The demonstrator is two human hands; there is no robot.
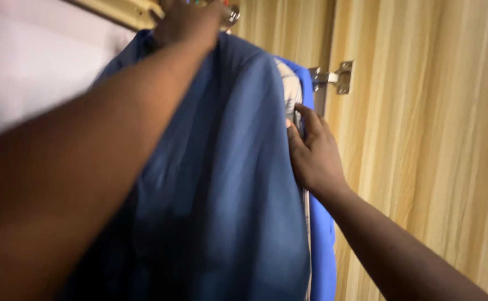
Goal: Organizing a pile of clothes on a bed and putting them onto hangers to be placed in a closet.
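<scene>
A blue jacket (227, 184) hangs in front of me, filling the middle of the view. My left hand (191, 19) is raised to the top of the picture and is closed around the hanger or rail end above the jacket's shoulder; what exactly it grips is hidden. My right hand (311, 153) presses against the jacket's right edge, fingers pinching the fabric beside a pale lining strip (291, 92). A brighter blue garment (322, 245) hangs just behind.
A wall of light wood-grain panels (422, 139) stands to the right. A metal bracket (336, 77) is fixed to it near the top. A white wall (32, 72) lies on the left, with a pale wooden rail (121, 10) above.
</scene>
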